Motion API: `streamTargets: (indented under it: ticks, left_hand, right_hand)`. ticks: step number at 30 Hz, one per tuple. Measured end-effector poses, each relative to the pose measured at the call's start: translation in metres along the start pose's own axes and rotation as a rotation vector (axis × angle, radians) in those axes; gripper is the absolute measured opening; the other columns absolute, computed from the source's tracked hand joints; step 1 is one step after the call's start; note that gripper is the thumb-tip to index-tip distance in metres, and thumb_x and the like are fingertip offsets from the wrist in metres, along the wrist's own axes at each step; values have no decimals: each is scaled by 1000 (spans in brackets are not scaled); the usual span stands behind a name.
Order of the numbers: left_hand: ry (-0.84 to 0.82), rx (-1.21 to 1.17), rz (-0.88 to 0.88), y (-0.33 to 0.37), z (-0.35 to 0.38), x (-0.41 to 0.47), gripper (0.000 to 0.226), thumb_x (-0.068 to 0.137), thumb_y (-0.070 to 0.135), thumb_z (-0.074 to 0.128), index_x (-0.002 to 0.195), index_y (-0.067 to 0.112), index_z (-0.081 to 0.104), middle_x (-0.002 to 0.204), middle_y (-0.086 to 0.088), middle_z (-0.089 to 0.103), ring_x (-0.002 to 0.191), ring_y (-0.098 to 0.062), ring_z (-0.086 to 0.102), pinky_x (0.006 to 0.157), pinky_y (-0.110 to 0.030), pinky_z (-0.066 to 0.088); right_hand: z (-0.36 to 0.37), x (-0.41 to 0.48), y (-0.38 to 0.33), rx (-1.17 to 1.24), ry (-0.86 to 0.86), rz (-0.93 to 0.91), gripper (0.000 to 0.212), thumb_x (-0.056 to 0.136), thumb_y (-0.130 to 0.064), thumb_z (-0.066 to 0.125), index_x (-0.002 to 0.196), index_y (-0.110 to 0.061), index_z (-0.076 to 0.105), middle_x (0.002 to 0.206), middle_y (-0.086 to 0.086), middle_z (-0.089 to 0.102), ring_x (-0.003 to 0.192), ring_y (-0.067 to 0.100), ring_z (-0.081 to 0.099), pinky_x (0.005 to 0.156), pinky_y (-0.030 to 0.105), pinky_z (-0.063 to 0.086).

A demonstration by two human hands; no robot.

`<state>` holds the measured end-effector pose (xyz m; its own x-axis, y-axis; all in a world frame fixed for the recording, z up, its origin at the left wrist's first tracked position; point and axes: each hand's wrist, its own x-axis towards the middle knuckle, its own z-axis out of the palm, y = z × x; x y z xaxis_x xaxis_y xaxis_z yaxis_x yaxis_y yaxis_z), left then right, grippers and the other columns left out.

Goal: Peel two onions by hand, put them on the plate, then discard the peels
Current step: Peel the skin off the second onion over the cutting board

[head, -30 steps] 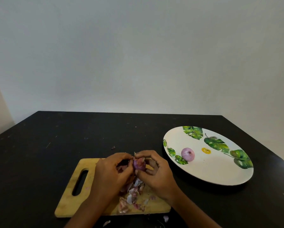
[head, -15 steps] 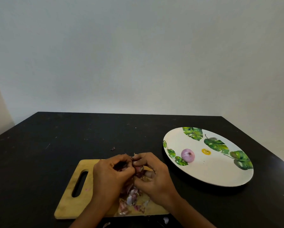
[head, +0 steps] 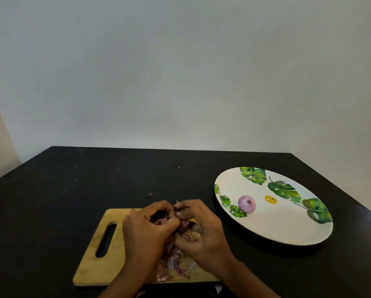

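Black table (head: 73,190) carries everything. On your right lies the plate (head: 287,229) — white with green leaves — near enough that a finished onion can go across without a stretch. The board (head: 90,265) sits straight in front of you with its handle slot to the left. You work over it, I judge, so that what falls lands on wood and not on the table.

Your left hand (head: 146,233) and right hand (head: 204,231) are close together above the board's middle, fingertips meeting. Both curl round the second onion (head: 185,225), which is almost wholly hidden between them; only bits of purple and brown show. The right thumb and forefinger seem to pinch a flap of skin at the top while the left hand steadies the bulb. That is a judgement, since the fingers cover most of it.

The peeled onion (head: 246,203) rests on the plate's left part beside the leaf print, well apart from your hands. One is done and one is in hand, so I judge you about midway, with placing and discarding not yet done.

The peels (head: 174,267) lie heaped on the board under your wrists, where one sweep could gather them. A scrap (head: 149,194) lies on the table just beyond the board, and a few bits (head: 218,288) lie off its near edge — easy to miss at clean-up.
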<state>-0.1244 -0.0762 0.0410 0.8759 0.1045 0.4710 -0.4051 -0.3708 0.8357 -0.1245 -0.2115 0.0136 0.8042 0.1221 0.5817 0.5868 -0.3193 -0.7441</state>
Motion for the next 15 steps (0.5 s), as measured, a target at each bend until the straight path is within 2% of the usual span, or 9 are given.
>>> streamTargets:
  ticks: [2,3,6,9,13,15]
  left_hand:
    - [31,-11,-15,0,-1,1,9,61,34,64,67,30,69,64,16,67,61,-5,64,66,-41,56]
    - [54,-23,-31,-3,-2,4,5,64,23,70,65,28,68,63,13,67,61,-5,64,64,-36,57]
    - [88,-11,-48,-15,-7,12,21,67,1,72,65,22,68,64,8,68,63,-4,64,58,-15,52]
    - [42,-50,-79,-19,-5,15,18,75,3,69,70,21,69,70,8,69,67,-3,64,60,-17,52]
    - [59,8,-45,-26,0,14,12,83,18,66,71,22,68,65,6,67,65,-3,63,60,-27,53]
    - [63,25,-20,-29,-1,15,10,83,15,66,76,22,67,67,7,67,68,-2,63,59,-20,53]
  right_hand:
    - [1,-1,0,-21,-3,-22,32,73,-17,72,95,-36,59,111,-18,55,106,10,60,82,22,54]
    - [1,-1,0,-27,-2,-30,34,74,-18,72,95,-38,56,112,-18,55,106,11,60,83,23,54]
    - [1,-2,2,35,44,10,31,74,-21,73,99,-29,57,113,-14,57,110,17,60,86,35,56]
    - [0,-1,6,88,105,40,35,73,-20,74,101,-31,56,113,-11,59,111,20,61,87,41,56]
    - [-2,0,8,134,101,75,43,72,-16,75,101,-39,54,112,-11,59,110,19,61,89,37,55]
    - [-1,1,7,128,95,78,44,72,-18,75,103,-40,53,110,-13,59,107,19,62,88,33,55]
